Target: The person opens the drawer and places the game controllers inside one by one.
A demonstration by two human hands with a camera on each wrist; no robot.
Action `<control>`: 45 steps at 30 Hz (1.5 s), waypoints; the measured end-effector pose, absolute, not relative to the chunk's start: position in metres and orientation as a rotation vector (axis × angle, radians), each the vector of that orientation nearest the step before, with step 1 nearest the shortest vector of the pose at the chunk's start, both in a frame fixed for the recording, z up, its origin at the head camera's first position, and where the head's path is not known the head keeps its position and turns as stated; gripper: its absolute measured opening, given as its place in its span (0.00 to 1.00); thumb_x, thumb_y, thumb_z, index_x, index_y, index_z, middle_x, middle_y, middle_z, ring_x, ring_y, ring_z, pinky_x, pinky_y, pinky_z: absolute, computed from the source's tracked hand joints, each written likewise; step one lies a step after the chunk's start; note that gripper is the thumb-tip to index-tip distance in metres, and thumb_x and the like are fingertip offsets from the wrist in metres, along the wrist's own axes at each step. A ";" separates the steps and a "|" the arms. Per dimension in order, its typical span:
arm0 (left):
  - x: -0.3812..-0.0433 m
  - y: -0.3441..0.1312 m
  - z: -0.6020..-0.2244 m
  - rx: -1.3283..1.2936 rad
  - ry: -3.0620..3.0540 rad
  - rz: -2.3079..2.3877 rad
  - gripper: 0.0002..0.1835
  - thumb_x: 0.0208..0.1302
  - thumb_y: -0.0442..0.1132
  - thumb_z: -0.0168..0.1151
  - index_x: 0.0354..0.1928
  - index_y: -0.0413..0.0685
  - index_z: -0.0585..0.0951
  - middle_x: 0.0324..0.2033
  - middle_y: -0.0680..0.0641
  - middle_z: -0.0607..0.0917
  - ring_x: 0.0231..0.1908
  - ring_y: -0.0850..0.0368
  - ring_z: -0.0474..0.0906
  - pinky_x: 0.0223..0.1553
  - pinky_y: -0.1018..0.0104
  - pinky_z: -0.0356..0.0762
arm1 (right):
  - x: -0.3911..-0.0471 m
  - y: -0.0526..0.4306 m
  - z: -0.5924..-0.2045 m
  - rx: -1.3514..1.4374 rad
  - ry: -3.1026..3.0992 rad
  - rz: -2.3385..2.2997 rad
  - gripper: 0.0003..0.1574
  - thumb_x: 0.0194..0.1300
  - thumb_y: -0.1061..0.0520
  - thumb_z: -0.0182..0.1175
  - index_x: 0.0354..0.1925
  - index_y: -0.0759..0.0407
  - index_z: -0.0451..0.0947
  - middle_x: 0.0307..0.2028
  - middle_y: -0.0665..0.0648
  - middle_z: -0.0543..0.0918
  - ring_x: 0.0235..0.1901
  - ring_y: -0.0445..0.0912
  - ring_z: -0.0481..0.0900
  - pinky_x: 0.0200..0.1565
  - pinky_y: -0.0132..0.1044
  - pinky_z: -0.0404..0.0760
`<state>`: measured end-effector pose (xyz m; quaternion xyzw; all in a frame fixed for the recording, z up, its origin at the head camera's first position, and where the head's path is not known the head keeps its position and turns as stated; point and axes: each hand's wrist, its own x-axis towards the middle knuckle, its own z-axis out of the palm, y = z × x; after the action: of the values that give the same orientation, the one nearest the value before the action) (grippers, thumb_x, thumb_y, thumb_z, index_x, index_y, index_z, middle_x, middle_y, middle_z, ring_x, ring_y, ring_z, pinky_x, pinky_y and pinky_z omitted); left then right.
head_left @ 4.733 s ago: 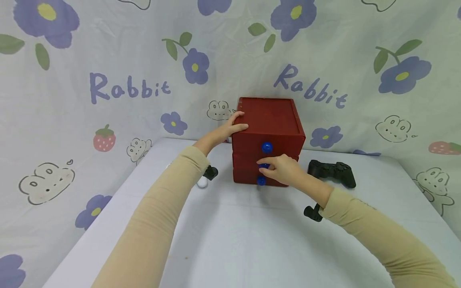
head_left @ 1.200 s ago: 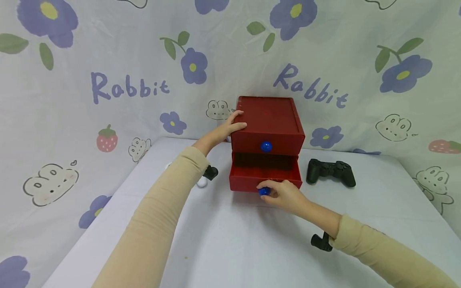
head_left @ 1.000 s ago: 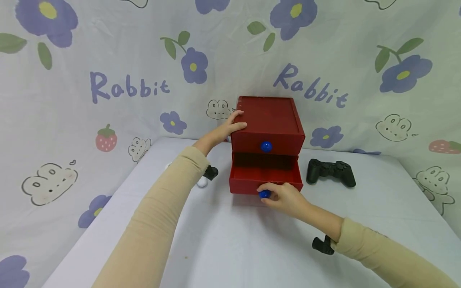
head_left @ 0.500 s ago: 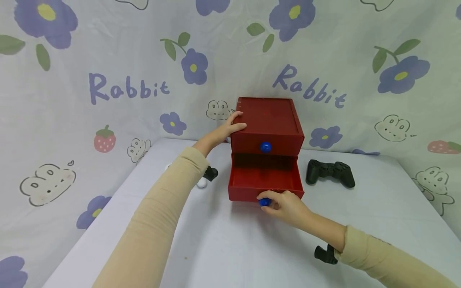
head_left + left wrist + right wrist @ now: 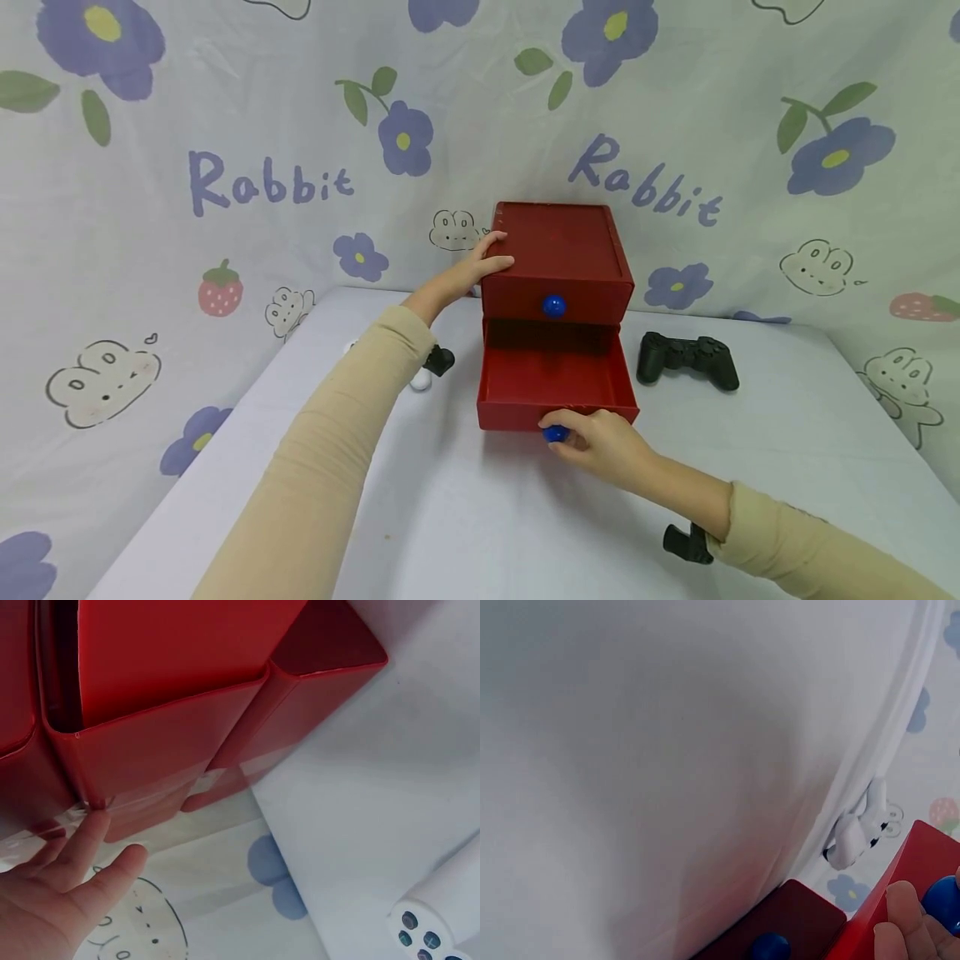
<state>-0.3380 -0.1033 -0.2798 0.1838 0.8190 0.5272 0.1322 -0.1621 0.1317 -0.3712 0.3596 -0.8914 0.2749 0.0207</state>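
Observation:
A red drawer cabinet (image 5: 558, 242) with blue knobs stands against the patterned cloth. Its middle drawer (image 5: 510, 417) is pulled well out, and nothing lies on the part of its floor that shows. My right hand (image 5: 603, 442) pinches that drawer's blue knob (image 5: 556, 433) between thumb and fingers; the knob (image 5: 943, 900) also shows beside the fingers in the right wrist view. My left hand (image 5: 480, 260) rests on the cabinet's top left edge, its extended fingers against the side in the left wrist view. The upper drawer, with its own knob (image 5: 554, 306), is closed.
A black game controller (image 5: 687, 360) lies right of the cabinet. To the left, a white controller (image 5: 427, 922) is largely hidden behind my left sleeve in the head view. The bottom drawer's knob (image 5: 771, 946) appears below the open drawer in the right wrist view.
The middle drawer was closed at first; my right hand has drawn it out toward me by its knob, further still in the last half second. My left hand has stayed on the cabinet.

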 end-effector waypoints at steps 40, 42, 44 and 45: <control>-0.336 -0.105 -0.280 0.550 2.373 1.537 0.33 0.64 0.50 0.43 0.69 0.57 0.46 0.66 0.42 0.48 0.60 0.44 0.57 0.58 0.47 0.59 | -0.128 0.122 -0.377 1.126 -2.705 0.764 0.18 0.52 0.60 0.67 0.42 0.52 0.76 0.24 0.47 0.81 0.21 0.30 0.72 0.31 0.28 0.78; -0.335 -0.105 -0.280 0.540 2.371 1.543 0.33 0.64 0.50 0.43 0.68 0.57 0.47 0.66 0.41 0.49 0.59 0.44 0.58 0.57 0.47 0.60 | -0.128 0.122 -0.378 1.128 -2.701 0.760 0.18 0.52 0.60 0.67 0.42 0.52 0.76 0.24 0.47 0.81 0.21 0.30 0.72 0.31 0.28 0.78; -0.335 -0.105 -0.279 0.531 2.371 1.548 0.33 0.64 0.50 0.43 0.68 0.57 0.47 0.65 0.41 0.50 0.59 0.43 0.59 0.56 0.47 0.62 | -0.127 0.122 -0.378 1.127 -2.708 0.764 0.17 0.52 0.59 0.66 0.43 0.52 0.76 0.25 0.47 0.82 0.21 0.30 0.72 0.31 0.28 0.78; -0.335 -0.104 -0.279 0.529 2.371 1.546 0.33 0.64 0.50 0.43 0.68 0.57 0.47 0.65 0.41 0.50 0.59 0.44 0.59 0.56 0.47 0.62 | -0.127 0.122 -0.378 1.125 -2.717 0.769 0.17 0.53 0.59 0.66 0.43 0.52 0.76 0.25 0.47 0.82 0.21 0.30 0.72 0.32 0.28 0.79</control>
<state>-0.3353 -0.1044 -0.2793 0.1821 0.8163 0.5324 0.1306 -0.1269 0.1224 -0.3779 0.3696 -0.8928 0.2525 0.0508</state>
